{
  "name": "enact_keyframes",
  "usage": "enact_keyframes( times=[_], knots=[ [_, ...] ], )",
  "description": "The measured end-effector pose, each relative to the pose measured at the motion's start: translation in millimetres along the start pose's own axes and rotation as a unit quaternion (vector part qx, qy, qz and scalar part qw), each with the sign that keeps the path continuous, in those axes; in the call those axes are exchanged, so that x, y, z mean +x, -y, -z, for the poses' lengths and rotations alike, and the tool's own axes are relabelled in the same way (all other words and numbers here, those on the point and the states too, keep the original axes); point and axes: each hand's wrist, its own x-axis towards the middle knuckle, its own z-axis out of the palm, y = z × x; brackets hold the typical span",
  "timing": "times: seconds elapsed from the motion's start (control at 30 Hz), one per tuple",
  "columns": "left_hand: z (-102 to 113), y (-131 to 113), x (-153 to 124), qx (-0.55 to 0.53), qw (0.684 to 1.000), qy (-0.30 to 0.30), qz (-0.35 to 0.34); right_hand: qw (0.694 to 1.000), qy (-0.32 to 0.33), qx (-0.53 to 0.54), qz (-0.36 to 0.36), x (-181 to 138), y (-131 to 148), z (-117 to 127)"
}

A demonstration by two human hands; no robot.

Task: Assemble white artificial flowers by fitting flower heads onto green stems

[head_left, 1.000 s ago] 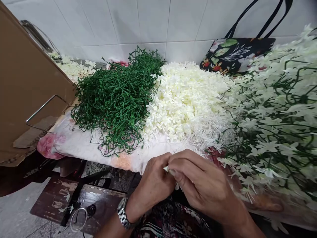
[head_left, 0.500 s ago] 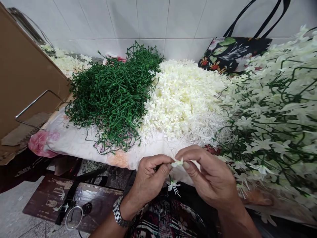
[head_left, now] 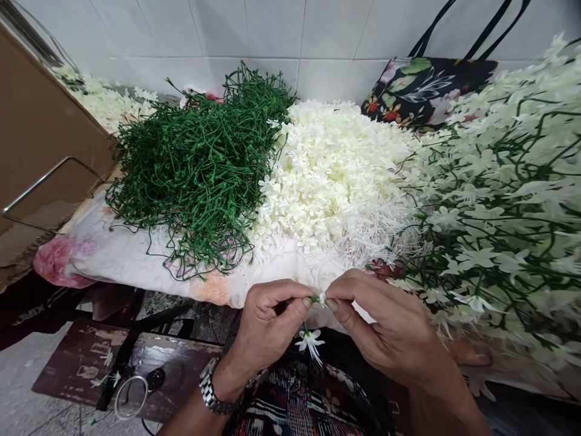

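Note:
My left hand (head_left: 267,327), with a metal watch on the wrist, pinches a thin green stem that carries a white flower (head_left: 310,342) hanging just below the fingers. My right hand (head_left: 390,327) pinches a small white flower piece (head_left: 322,297) against the tip of that stem. Both hands meet at the near edge of a cloth-covered surface (head_left: 136,257). Behind them lie a tangled heap of green plastic stems (head_left: 195,163) and a heap of loose white flowers (head_left: 336,175).
A mass of green stems fitted with white flowers (head_left: 508,206) fills the right side. A floral tote bag (head_left: 426,91) leans on the tiled wall. A brown cardboard panel (head_left: 40,145) stands at left. A dark board with a metal ring (head_left: 129,396) lies on the floor.
The hands have lifted slightly and parted, showing a white flower hanging from the stem in my left hand. My right fingers now press a small flower piece to the stem's tip.

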Motion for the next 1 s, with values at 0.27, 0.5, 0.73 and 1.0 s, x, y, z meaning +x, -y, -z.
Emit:
enact_keyframes(
  times=[0.27,0.5,0.73,1.0],
  knots=[
    [-1,6,3,0.040,0.999,0.030,-0.018,1.000,-0.018,-0.014,0.002,2,-4,-9],
    [-4,14,5,0.050,0.998,0.023,-0.010,0.998,-0.047,-0.002,-0.034,-3,-13,-26],
    [-6,14,6,0.048,0.998,0.004,0.030,0.995,-0.089,0.011,-0.049,-1,-13,-39],
    [-3,17,6,-0.041,0.993,0.002,0.108,0.994,-0.075,0.025,-0.078,-2,-14,-30]
  ],
)
